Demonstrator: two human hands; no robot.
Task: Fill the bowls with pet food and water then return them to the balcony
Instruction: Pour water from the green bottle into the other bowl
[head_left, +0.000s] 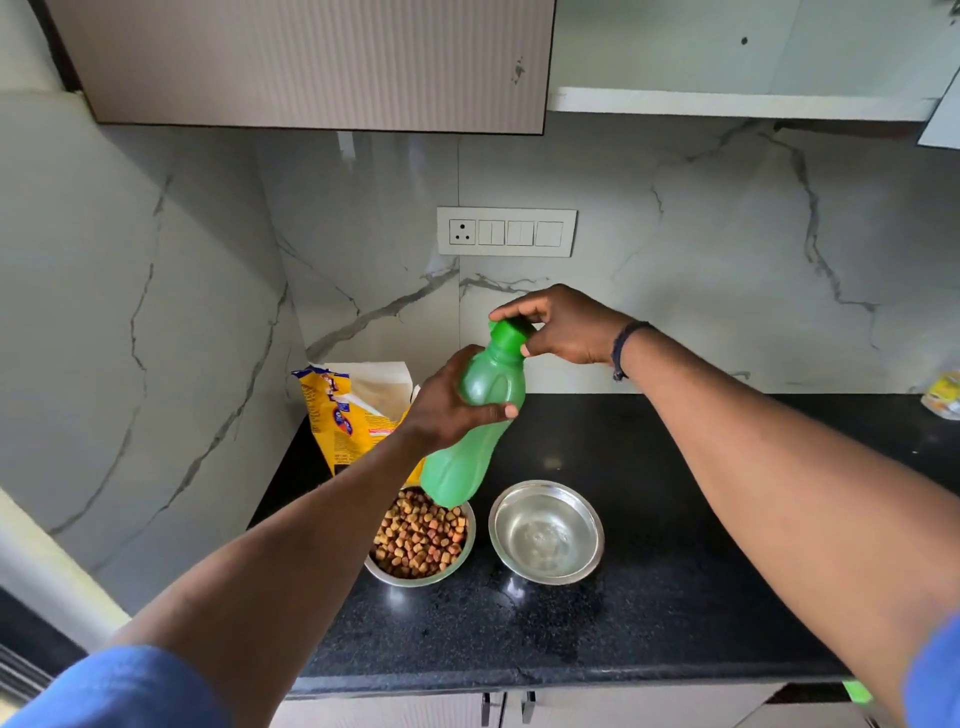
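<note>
Two steel bowls (545, 532), green plastic bottle (475, 421).

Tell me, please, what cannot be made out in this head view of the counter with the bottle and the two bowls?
- Green bottle: tinted plastic hides its water level.
- Cap: the right hand covers part of it, so opening or closing is unclear.
- Kibble bowl: far rim hidden behind the bottle.
- Yellow food bag: print blurred; left hand hides part.
- Packet: cut by the right edge.
</note>
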